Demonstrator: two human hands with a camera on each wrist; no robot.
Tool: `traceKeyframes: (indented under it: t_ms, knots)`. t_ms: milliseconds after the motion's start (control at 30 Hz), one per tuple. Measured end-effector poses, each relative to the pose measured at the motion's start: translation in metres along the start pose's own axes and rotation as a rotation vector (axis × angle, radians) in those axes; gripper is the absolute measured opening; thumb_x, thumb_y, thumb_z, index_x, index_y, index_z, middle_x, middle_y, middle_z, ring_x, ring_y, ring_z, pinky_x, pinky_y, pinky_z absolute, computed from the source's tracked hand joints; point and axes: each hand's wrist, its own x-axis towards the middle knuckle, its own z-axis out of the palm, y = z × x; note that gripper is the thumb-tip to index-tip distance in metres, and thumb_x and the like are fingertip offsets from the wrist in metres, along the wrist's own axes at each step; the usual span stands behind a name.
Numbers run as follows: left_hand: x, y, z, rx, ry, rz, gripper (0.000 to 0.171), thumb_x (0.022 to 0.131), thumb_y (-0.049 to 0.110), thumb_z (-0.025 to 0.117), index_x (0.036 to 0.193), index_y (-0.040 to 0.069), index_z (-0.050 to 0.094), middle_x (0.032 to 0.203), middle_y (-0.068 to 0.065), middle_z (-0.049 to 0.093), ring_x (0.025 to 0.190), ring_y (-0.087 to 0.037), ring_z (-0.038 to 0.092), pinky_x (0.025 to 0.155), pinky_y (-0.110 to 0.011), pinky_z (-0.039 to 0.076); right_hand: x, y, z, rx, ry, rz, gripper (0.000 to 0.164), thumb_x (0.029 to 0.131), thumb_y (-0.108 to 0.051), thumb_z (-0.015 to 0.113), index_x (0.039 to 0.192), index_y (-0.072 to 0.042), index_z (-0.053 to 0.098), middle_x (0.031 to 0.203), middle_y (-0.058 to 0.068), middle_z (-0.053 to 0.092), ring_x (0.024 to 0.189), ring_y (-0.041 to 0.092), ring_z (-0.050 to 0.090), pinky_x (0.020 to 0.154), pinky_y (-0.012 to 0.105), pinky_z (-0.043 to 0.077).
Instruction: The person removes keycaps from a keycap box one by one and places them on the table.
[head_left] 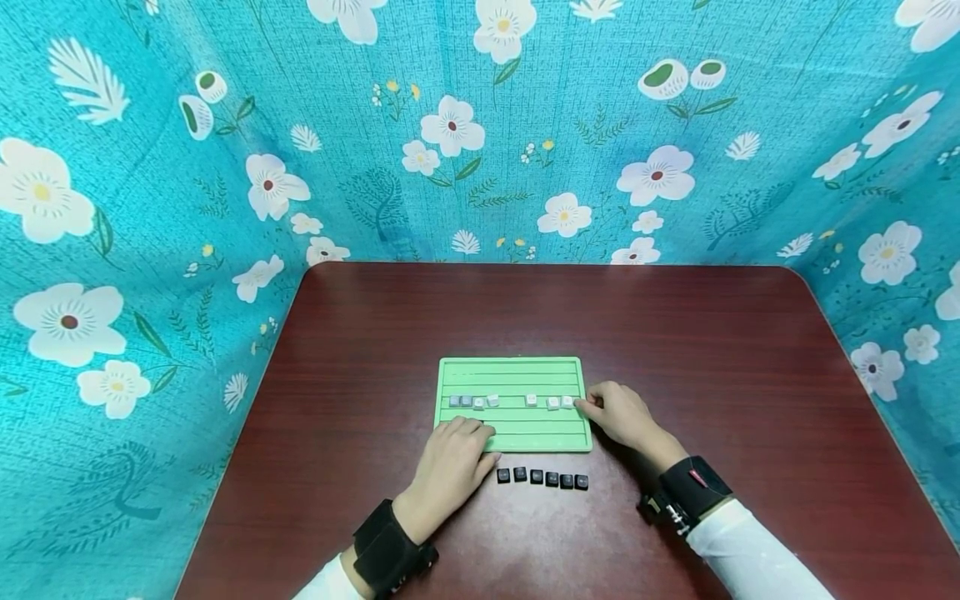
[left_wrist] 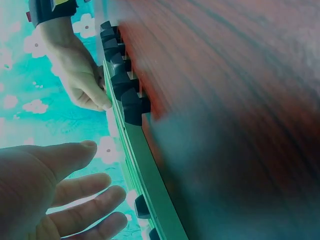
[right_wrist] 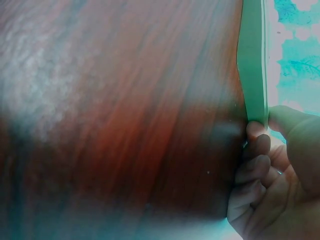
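Observation:
A green ridged board [head_left: 512, 440] lies on the table, with several white and pale grey keycaps [head_left: 531, 400] in a row across its middle. Over the board's near left corner is my left hand [head_left: 452, 463]; its thumb and fingers [left_wrist: 82, 212] are spread and loosely bent, with nothing seen between them. Close by its fingertips are dark keycaps [left_wrist: 142, 207], partly hidden. My right hand [head_left: 621, 414] is at the board's right edge beside the last white keycap. Its thumb and curled index finger [right_wrist: 257, 129] pinch the board's edge.
Several black keycaps [head_left: 536, 477] stand in a row on the table just in front of the board. The dark red wooden table [head_left: 360, 333] reaches back to a blue flowered cloth [head_left: 450, 208], which also hangs at both sides. Both wrists wear black bands [head_left: 695, 487].

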Motion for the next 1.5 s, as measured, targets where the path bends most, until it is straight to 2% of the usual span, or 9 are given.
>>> traceKeyframes:
  t_ms: [267, 567, 800, 1033, 1500]
  knots:
    - [0.003, -0.003, -0.004, 0.017, 0.019, -0.008, 0.030, 0.082, 0.033, 0.066, 0.103, 0.012, 0.069, 0.099, -0.001, 0.067, 0.094, -0.019, 0.058, 0.075, -0.035, 0.047, 0.001, 0.000, -0.001, -0.002, 0.001, -0.005, 0.040, 0.091, -0.034, 0.057, 0.058, -0.016, 0.044, 0.050, -0.006, 0.030, 0.042, 0.011, 0.024, 0.044, 0.026, 0.019]
    - [0.004, -0.008, -0.002, 0.012, 0.013, -0.033, 0.032, 0.082, 0.031, 0.068, 0.106, 0.010, 0.068, 0.103, -0.003, 0.066, 0.099, -0.020, 0.058, 0.080, -0.037, 0.047, 0.000, 0.001, 0.001, -0.006, 0.003, -0.009, 0.041, 0.090, -0.035, 0.058, 0.058, -0.016, 0.043, 0.051, -0.006, 0.030, 0.043, 0.011, 0.024, 0.044, 0.026, 0.019]
    - [0.006, -0.011, -0.001, 0.002, 0.018, -0.052, 0.032, 0.079, 0.025, 0.070, 0.107, 0.010, 0.067, 0.105, -0.004, 0.067, 0.098, -0.021, 0.058, 0.075, -0.036, 0.047, 0.000, 0.000, 0.001, -0.006, 0.004, -0.002, 0.041, 0.090, -0.035, 0.058, 0.057, -0.016, 0.043, 0.050, -0.006, 0.029, 0.043, 0.011, 0.024, 0.045, 0.026, 0.019]
    - [0.007, -0.014, 0.001, -0.002, 0.025, -0.057, 0.032, 0.079, 0.023, 0.071, 0.108, 0.010, 0.067, 0.105, -0.005, 0.066, 0.100, -0.022, 0.058, 0.077, -0.037, 0.048, 0.000, 0.000, 0.000, -0.010, 0.003, 0.009, 0.041, 0.090, -0.035, 0.057, 0.057, -0.016, 0.043, 0.051, -0.006, 0.030, 0.043, 0.012, 0.024, 0.044, 0.026, 0.019]
    - [0.012, -0.019, 0.007, 0.032, -0.015, -0.052, 0.030, 0.076, 0.019, 0.073, 0.105, 0.011, 0.069, 0.104, -0.002, 0.066, 0.096, -0.021, 0.058, 0.072, -0.033, 0.046, 0.000, 0.001, 0.000, -0.009, 0.001, 0.003, 0.041, 0.091, -0.035, 0.057, 0.058, -0.016, 0.043, 0.051, -0.005, 0.030, 0.043, 0.012, 0.025, 0.045, 0.026, 0.019]
